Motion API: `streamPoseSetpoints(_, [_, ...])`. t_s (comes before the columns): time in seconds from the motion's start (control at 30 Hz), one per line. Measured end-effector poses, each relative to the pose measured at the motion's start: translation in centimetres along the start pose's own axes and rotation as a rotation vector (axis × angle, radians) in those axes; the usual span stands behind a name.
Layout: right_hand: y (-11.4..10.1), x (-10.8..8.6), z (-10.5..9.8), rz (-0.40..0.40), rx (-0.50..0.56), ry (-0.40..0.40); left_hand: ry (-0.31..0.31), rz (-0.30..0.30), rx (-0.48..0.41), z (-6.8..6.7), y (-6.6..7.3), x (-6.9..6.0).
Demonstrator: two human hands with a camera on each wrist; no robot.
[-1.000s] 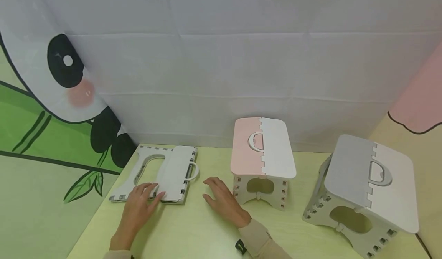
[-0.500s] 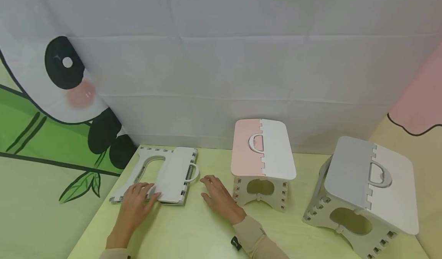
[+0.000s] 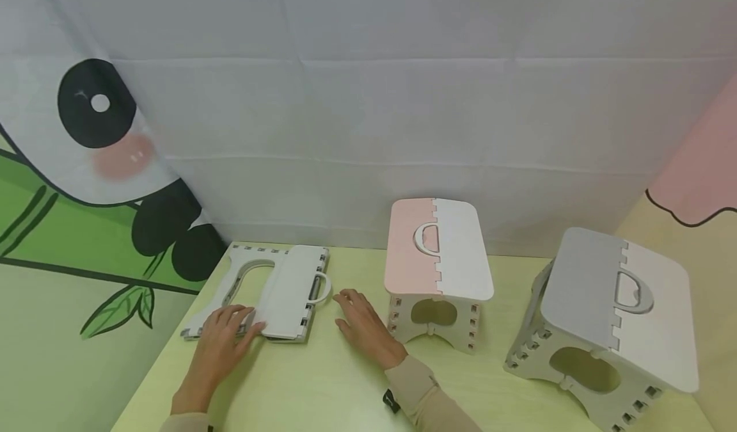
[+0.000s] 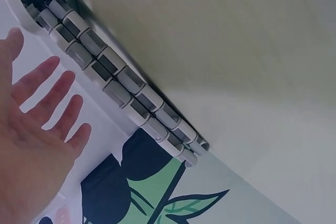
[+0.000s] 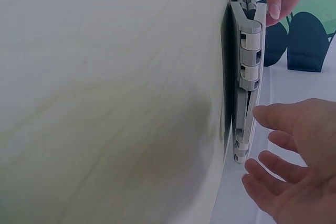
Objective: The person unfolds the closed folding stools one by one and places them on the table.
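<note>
A folded white step stool (image 3: 290, 294) lies flat at the left of the table, its carry handle (image 3: 324, 289) sticking out to the right. My left hand (image 3: 217, 345) is at its front edge, fingers relaxed and apart; in the left wrist view the fingers (image 4: 50, 95) are spread beside the stool's hinged edge (image 4: 113, 74). Whether they touch it, I cannot tell. Over the table, between the folded stool and a pink-and-white stool (image 3: 414, 253), is my right hand (image 3: 367, 329), loosely bent and holding nothing. The right wrist view has the folded stool (image 5: 247, 77) edge-on beyond its thumb.
The pink-and-white stool stands unfolded near the back edge. A larger grey-and-white stool (image 3: 610, 317) stands unfolded at the right. Behind the pale table (image 3: 322, 387) hangs a light cloth (image 3: 357, 112). A small black item (image 3: 391, 400) is by the right sleeve.
My left hand has shifted slightly left along the folded stool's front edge. The right hand has drifted a little left and away from me. The stools stay where they were.
</note>
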State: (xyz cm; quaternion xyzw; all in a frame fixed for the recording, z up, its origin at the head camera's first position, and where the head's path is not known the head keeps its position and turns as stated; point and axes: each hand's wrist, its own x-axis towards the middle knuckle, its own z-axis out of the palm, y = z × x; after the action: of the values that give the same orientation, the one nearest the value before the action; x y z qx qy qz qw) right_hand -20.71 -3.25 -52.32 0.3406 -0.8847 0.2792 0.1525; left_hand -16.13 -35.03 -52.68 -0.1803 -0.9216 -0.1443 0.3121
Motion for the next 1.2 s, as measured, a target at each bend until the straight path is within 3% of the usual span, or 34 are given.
streamPoseSetpoints(0.3, [-0.1,0.6,-0.1,-0.031,-0.053,0.007,-0.007,0.013,-0.014,-0.4,-0.6,-0.1])
streamPoseSetpoints(0.47, [-0.1,1.0,0.0,-0.025,-0.054,0.009,-0.043,0.018,-0.032,-0.6,-1.0,-0.1])
streamPoseSetpoints(1.0, [0.2,1.7,0.4,0.015,-0.034,-0.062,-0.17,-0.052,-0.083,-1.3,-1.8,-0.7])
streamPoseSetpoints(1.2, [0.3,2.1,0.6,0.0,-0.042,-0.054,-0.21,-0.071,-0.098,-1.1,-2.2,-0.6])
